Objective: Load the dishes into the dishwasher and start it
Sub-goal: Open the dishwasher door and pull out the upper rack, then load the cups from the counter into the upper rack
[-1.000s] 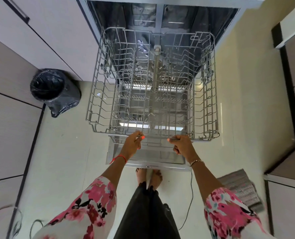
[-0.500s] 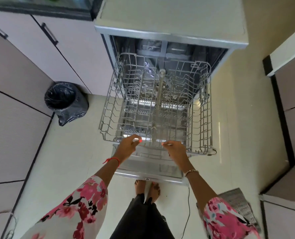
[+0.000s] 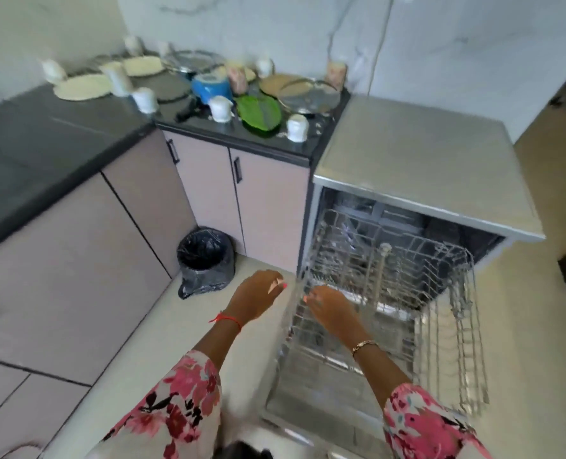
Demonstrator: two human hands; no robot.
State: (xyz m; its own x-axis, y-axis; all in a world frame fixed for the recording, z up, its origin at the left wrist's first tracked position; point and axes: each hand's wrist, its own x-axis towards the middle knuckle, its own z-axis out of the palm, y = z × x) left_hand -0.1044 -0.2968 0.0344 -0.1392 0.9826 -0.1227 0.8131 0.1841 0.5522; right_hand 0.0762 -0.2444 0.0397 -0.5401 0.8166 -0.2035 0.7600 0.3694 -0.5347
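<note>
Looking down through the head camera, I see a black-lined bin (image 3: 207, 260) on the floor just beyond my left hand (image 3: 258, 294). The pulled-out rack (image 3: 453, 309) of the open dishwasher (image 3: 407, 160) lies under and right of my right hand (image 3: 331, 306). Both hands hang loose-fingered and hold nothing, while the dishes (image 3: 258, 114) crowd the dark counter (image 3: 59, 127) well beyond them, apart from the rack.

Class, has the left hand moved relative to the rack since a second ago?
Yes. The left hand is off the rack, now left of its front rim, toward the bin.
</note>
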